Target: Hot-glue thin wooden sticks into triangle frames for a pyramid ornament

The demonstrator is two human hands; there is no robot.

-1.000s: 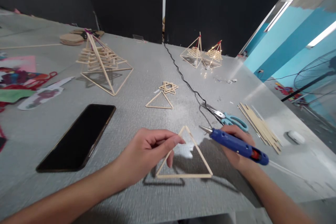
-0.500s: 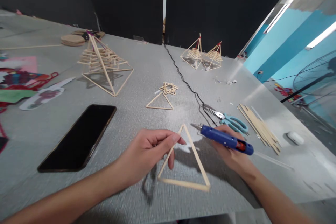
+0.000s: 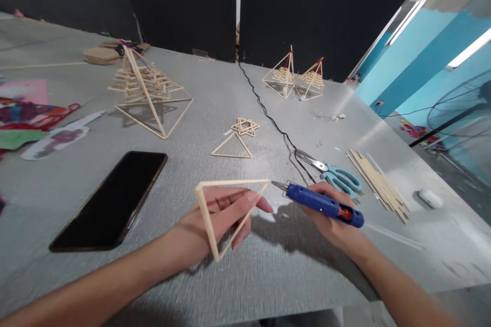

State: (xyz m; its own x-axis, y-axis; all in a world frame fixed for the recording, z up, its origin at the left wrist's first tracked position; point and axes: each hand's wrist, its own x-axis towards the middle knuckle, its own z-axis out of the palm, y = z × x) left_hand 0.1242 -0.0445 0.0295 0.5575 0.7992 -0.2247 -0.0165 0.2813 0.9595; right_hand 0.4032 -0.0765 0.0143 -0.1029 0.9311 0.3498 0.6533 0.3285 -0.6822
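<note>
Between thumb and fingers, my left hand [image 3: 230, 214] pinches one side of a wooden stick triangle [image 3: 207, 222], held up above the table. My right hand [image 3: 330, 217] is wrapped round a blue glue gun [image 3: 324, 205], whose metal nozzle points left. The nozzle tip is very close to the triangle's right corner; I cannot tell whether they touch. Farther back on the table lie a second stick triangle [image 3: 231, 156] and a small star of sticks [image 3: 245, 126].
Blue-handled scissors [image 3: 341, 179] and a bundle of flat sticks [image 3: 378, 184] lie right, near a white mouse-like object [image 3: 430, 198]. A black cord [image 3: 264, 107] crosses the table. A phone [image 3: 111, 199] lies left. Stick pyramids [image 3: 148, 92] stand farther back.
The triangle has turned in my left hand: its free corner swung from the lower right to the upper left. The glue gun has shifted slightly left, its nozzle now nearer the triangle's corner.
</note>
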